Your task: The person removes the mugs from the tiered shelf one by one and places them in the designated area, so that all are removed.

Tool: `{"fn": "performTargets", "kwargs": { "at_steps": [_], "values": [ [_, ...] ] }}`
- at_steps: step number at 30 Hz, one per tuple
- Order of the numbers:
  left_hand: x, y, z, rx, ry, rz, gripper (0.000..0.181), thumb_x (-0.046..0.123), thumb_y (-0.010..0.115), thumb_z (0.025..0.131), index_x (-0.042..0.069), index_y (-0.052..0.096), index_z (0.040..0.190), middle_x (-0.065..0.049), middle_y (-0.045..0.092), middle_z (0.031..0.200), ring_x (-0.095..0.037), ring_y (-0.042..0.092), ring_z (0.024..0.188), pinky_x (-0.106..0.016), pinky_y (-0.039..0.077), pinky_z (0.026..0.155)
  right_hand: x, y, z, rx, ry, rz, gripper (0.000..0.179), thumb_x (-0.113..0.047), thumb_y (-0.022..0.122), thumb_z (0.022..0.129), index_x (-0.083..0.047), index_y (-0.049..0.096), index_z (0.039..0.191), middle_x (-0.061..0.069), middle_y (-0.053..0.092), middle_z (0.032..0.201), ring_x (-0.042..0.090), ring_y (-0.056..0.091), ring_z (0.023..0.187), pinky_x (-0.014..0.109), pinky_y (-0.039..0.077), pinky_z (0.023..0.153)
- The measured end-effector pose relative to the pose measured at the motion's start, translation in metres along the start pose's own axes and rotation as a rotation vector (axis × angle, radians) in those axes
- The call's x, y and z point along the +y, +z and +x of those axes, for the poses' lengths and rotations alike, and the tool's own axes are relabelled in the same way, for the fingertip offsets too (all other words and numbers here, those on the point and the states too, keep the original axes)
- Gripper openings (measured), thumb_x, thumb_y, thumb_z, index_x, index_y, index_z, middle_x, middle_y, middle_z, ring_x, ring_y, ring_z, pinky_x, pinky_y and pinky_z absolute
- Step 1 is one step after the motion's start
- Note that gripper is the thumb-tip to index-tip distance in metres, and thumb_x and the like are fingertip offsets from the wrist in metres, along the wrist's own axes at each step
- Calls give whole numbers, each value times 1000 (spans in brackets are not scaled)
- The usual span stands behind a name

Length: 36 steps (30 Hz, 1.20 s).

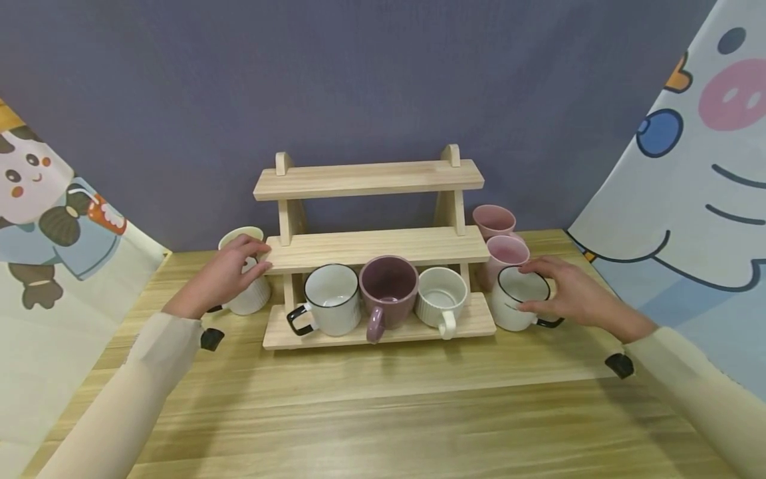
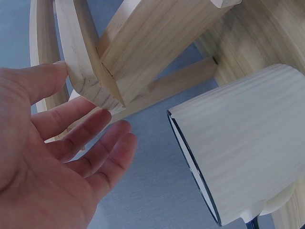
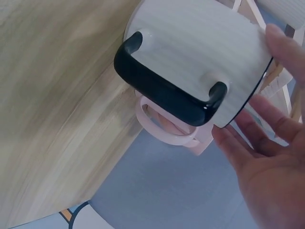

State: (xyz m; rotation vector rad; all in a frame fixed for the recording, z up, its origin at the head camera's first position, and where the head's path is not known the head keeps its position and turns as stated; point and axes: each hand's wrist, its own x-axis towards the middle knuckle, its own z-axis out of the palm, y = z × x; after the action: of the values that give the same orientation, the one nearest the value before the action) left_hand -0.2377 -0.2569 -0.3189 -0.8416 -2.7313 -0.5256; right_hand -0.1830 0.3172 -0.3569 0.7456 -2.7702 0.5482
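Observation:
A three-tier wooden shelf rack (image 1: 371,247) stands in the middle of the table. At the left end of its middle board, my left hand (image 1: 224,271) holds the board's corner between thumb and fingers, as the left wrist view (image 2: 62,148) also shows. My right hand (image 1: 571,296) grips a white mug with a black rim and black handle (image 1: 509,311) by its upper part, thumb on the near side. That mug is beside the rack's right end. On the bottom board sit a white black-rimmed mug (image 1: 335,309), a purple mug (image 1: 389,293) and a ribbed cream mug (image 1: 439,303).
Behind my right hand stand two pink cups (image 1: 493,219), one behind the other. Left of the rack are a white mug (image 1: 251,299) and a cream cup (image 1: 239,234), partly hidden by my left hand. A dark cloth wall (image 1: 371,80) closes off the back.

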Motion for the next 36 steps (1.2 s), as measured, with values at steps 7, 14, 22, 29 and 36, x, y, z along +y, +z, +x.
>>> {"fn": "performTargets", "kwargs": {
  "at_steps": [7, 14, 22, 29, 36],
  "values": [
    [0, 0, 0, -6, -11, 0, 28, 10, 59, 94, -10, 59, 114, -21, 53, 109, -36, 52, 99, -49, 42, 87, 2, -2, 1, -2, -43, -4, 61, -38, 84, 68, -1, 64, 111, 14, 58, 115, 32, 55, 104, 50, 46, 81],
    [-1, 1, -1, 3, -2, -6, 28, 10, 59, 94, -10, 60, 114, -21, 53, 108, -35, 52, 99, -49, 41, 88, 0, -8, 5, 49, -91, -31, 62, -33, 87, 64, -2, 64, 112, 13, 61, 112, 33, 56, 103, 50, 46, 82],
    [-1, 1, 0, 4, 6, -11, 29, 10, 59, 94, -10, 59, 114, -20, 53, 109, -35, 53, 98, -48, 43, 85, -14, -11, 14, 35, -94, -27, 61, -38, 83, 70, -4, 64, 116, 11, 61, 114, 32, 57, 105, 49, 46, 83],
    [-1, 1, 1, -2, 4, -11, 29, 11, 59, 94, -10, 59, 114, -20, 52, 109, -33, 54, 96, -47, 45, 82, -23, -7, 35, 25, -105, 69, 47, -22, 76, 82, -5, 59, 122, 12, 57, 122, 29, 56, 108, 48, 44, 88],
    [-2, 2, 0, -9, -14, -3, 30, 13, 58, 95, -10, 59, 115, -20, 52, 110, -34, 54, 97, -48, 44, 83, -35, -3, 62, 81, -150, 7, 33, -8, 70, 86, 3, 61, 115, 18, 56, 120, 35, 54, 109, 52, 43, 89]
  ]
}}
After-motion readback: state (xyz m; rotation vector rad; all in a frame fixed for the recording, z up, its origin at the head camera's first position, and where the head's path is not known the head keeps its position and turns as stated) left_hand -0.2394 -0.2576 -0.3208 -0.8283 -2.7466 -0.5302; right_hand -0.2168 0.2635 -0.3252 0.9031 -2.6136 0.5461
